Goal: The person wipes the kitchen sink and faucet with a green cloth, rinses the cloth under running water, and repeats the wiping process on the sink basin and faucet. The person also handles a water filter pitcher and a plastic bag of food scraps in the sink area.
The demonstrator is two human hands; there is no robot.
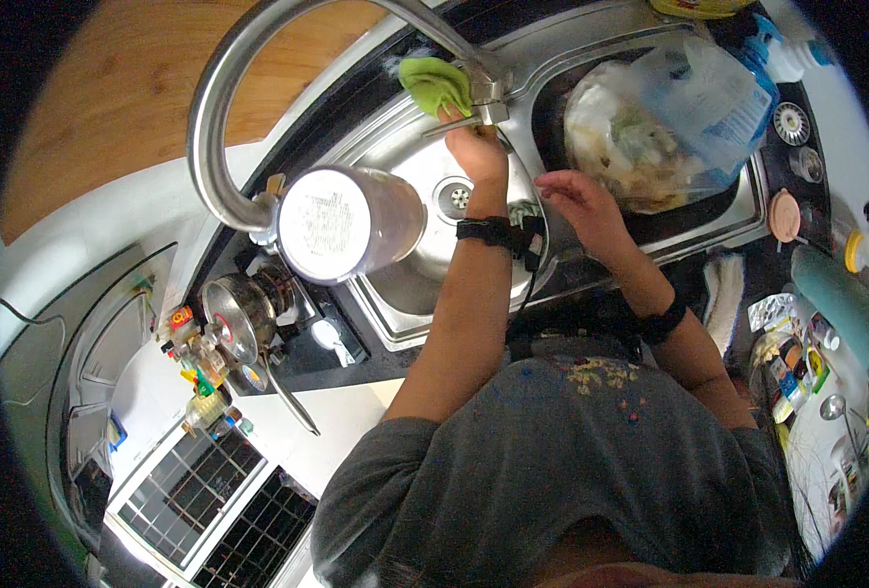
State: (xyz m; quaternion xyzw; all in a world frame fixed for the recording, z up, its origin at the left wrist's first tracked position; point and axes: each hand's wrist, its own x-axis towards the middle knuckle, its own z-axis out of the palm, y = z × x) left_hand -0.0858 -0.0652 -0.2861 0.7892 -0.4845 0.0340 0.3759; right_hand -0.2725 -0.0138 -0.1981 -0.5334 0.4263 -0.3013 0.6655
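My left hand (478, 153) is at the base of the curved metal faucet (210, 110), with its fingers on a bright green cloth (433, 82). The faucet's lever crosses in front of those fingers and hides part of them. Below my left wrist lies the steel sink basin (394, 290) with its round drain (455, 197). My right hand (583, 209) hovers by the divider between the two basins, fingers stretched out and nothing in them. A cylindrical white unit with a printed round face (326, 224), seemingly a water filter, sits at the faucet's spout.
A plastic bag of food scraps (618, 140) fills much of the second basin, near a blue pump bottle (761, 48). A metal strainer (791, 123) lies on the right counter. To the left, a lidded pot (237, 316) stands on the stove, its handle (291, 400) jutting out.
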